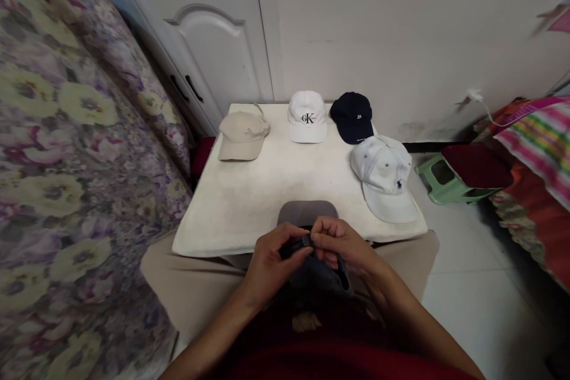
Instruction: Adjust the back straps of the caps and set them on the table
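Note:
A dark grey baseball cap (307,212) is held at the near edge of the table, its brim pointing away from me and its back strap towards me. My left hand (278,255) pinches the strap from the left, thumb and forefinger closed on it. From the right, my right hand (341,243) grips the strap (307,240) close to the left fingertips. Part of the strap hangs below the right fingers. The crown of this cap is partly hidden by both hands.
On the white-covered table (240,196) lie a beige cap (244,133), a white cap (308,116), a navy cap (351,116) and a pale denim cap (385,175). A floral curtain (80,178) hangs left, a cabinet (209,41) stands behind, and a green stool (439,178) stands right.

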